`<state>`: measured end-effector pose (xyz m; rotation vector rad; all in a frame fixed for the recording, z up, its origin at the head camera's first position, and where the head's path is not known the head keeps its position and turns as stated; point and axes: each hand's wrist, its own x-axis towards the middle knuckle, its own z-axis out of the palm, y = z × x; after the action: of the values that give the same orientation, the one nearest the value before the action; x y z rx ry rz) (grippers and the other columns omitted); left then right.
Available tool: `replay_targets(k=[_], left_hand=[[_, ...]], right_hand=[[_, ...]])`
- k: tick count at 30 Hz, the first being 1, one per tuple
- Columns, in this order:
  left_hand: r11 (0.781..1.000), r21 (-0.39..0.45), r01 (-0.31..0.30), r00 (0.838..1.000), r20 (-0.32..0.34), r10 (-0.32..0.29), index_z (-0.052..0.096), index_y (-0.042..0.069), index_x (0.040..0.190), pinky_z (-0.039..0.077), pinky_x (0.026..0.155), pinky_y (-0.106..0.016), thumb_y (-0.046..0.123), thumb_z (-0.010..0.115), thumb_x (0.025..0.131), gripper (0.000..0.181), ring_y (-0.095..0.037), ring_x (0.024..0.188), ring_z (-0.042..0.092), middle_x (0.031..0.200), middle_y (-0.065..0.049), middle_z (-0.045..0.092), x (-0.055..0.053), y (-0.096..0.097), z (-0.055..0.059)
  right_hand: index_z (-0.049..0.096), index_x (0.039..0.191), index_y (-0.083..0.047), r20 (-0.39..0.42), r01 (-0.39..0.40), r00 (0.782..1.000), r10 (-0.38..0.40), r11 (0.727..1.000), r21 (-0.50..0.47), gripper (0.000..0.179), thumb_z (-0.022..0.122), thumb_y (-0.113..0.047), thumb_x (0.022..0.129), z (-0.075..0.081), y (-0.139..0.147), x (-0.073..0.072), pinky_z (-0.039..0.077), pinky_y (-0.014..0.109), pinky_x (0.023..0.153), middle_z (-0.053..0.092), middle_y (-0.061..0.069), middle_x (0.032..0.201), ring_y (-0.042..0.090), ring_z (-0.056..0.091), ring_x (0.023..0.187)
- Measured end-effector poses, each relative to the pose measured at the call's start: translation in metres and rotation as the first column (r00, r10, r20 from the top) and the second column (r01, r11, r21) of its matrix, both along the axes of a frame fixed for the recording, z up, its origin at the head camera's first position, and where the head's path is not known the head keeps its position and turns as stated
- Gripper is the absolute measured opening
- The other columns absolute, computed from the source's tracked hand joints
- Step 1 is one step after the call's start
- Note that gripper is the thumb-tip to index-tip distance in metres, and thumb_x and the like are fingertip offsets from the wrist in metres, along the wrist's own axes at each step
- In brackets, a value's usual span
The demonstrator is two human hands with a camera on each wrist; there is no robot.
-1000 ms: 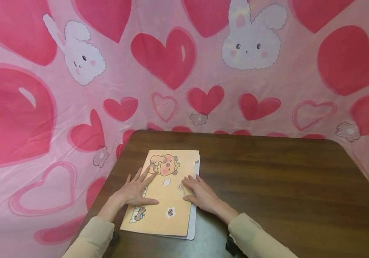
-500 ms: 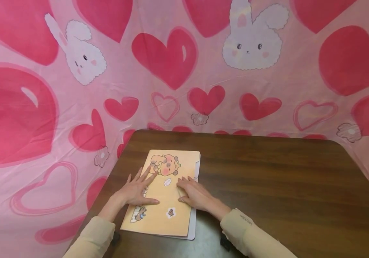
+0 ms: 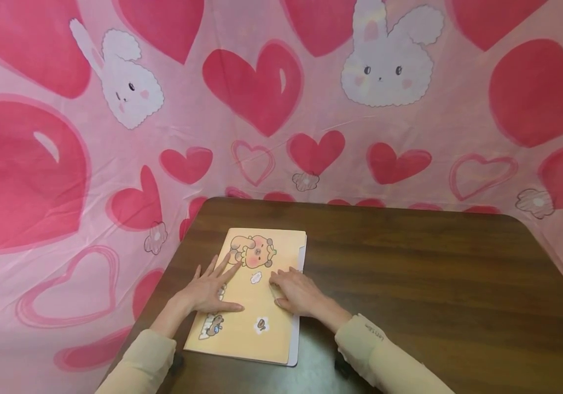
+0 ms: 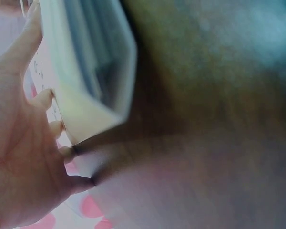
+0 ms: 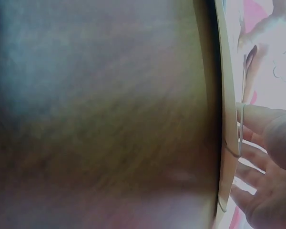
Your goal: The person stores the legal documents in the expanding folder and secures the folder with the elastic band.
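A cream-yellow expanding file folder (image 3: 249,345) with printed bear pictures lies on the table, its cover facing up. My left hand (image 3: 208,293) rests spread on the cover near the folded left edge. In the left wrist view, layered pockets (image 4: 88,43) show at the folder's open end. Over the right part of the cover, my right hand (image 3: 300,293) bends its fingers and holds a thin elastic cord (image 5: 241,129) that runs round the folder's edge. The button on the cover is hidden under the right hand.
The dark brown wooden table (image 3: 419,284) extends to the right of the folder. A pink cloth (image 3: 330,115) with hearts and rabbits hangs behind and along the left side.
My right hand has moved slightly left over the cover with the cord, hiding the button seen earlier. The cover now lies nearer the back panel's right edge. The left hand has stayed put.
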<state>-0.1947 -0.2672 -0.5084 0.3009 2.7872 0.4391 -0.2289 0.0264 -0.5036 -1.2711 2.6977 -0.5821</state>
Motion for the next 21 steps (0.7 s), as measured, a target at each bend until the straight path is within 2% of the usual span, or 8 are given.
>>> replay_targets(k=[3, 9, 16, 19, 21], left_hand=[[1.000, 0.003, -0.003, 1.000, 0.001, 0.003, 0.024, 0.023, 0.177, 0.006, 0.126, -0.089, 0.074, 0.082, 0.084, 0.121, -0.056, 0.170, 0.002, 0.187, -0.017, 0.005, 0.0004, 0.0002, 0.0013], [1.000, 0.005, -0.002, 1.000, 0.003, 0.002, 0.025, 0.022, 0.176, 0.006, 0.126, -0.089, 0.072, 0.083, 0.084, 0.120, -0.057, 0.169, 0.003, 0.186, -0.018, 0.005, 0.0018, 0.0006, 0.0033], [1.000, 0.000, -0.001, 1.000, 0.000, 0.001, 0.024, 0.023, 0.177, 0.006, 0.126, -0.089, 0.073, 0.082, 0.085, 0.120, -0.056, 0.170, 0.002, 0.187, -0.017, 0.004, 0.0011, 0.0004, 0.0030], [1.000, 0.003, 0.001, 1.000, 0.002, -0.001, 0.024, 0.023, 0.177, 0.006, 0.126, -0.089, 0.072, 0.082, 0.085, 0.119, -0.056, 0.170, 0.002, 0.187, -0.017, 0.004, 0.0012, 0.0008, 0.0035], [1.000, 0.004, 0.003, 1.000, 0.004, -0.003, 0.024, 0.023, 0.177, 0.005, 0.126, -0.089, 0.072, 0.082, 0.085, 0.119, -0.056, 0.170, 0.002, 0.187, -0.017, 0.004, 0.0014, 0.0013, 0.0038]], right_hand=[[0.070, 0.120, -0.010, -0.003, -0.016, 1.000, 0.016, 1.000, 0.006, 0.031, 0.086, -0.014, 0.093, 0.0018, 0.0007, -0.0026, 0.048, 0.053, 0.124, 0.073, 0.006, 0.108, 0.023, 0.067, 0.101], [0.071, 0.120, -0.011, 0.017, -0.027, 0.999, 0.027, 0.999, 0.029, 0.032, 0.085, -0.014, 0.092, 0.0048, -0.0010, -0.0049, 0.052, 0.048, 0.112, 0.071, 0.004, 0.111, 0.019, 0.056, 0.094], [0.074, 0.130, -0.012, -0.034, -0.063, 0.997, 0.065, 0.997, 0.039, 0.037, 0.070, 0.000, 0.095, 0.0026, -0.0036, -0.0043, 0.052, 0.044, 0.109, 0.075, 0.009, 0.132, 0.028, 0.065, 0.110], [0.073, 0.135, -0.009, -0.009, -0.060, 0.998, 0.060, 0.998, 0.019, 0.039, 0.067, 0.001, 0.098, 0.0014, -0.0010, -0.0048, 0.050, 0.053, 0.118, 0.073, 0.014, 0.140, 0.034, 0.068, 0.122], [0.072, 0.139, -0.007, 0.035, -0.051, 0.998, 0.051, 0.999, 0.000, 0.041, 0.066, 0.002, 0.099, 0.0005, 0.0021, -0.0050, 0.044, 0.063, 0.125, 0.070, 0.018, 0.147, 0.038, 0.067, 0.132]])
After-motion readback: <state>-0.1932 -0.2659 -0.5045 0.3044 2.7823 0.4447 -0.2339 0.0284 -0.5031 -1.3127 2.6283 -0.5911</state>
